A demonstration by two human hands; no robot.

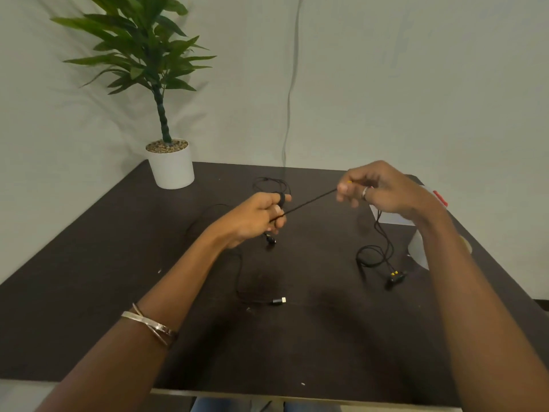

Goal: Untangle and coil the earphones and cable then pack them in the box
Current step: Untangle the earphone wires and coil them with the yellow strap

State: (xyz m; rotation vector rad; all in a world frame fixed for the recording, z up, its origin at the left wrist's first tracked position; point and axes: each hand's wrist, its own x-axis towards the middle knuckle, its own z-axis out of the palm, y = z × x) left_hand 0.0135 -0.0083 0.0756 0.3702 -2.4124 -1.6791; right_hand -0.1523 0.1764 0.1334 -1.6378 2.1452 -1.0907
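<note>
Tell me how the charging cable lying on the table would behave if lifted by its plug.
Likely floppy: the charging cable lies in loose curves on the table. Probably light, being thin. Its plug end looks stiffer and may swing.

Dark brown table (pixel 118 278). Black earphones (pixel 383 254) with yellow accents. Black cable (pixel 239 281), silver-tipped plug. White pot (pixel 172 169), green leafy plant (pixel 142 52), speckled brown pebbles. White box (pixel 392 218). Silver bangles (pixel 151 325). Pale grey-green backdrop.
</note>
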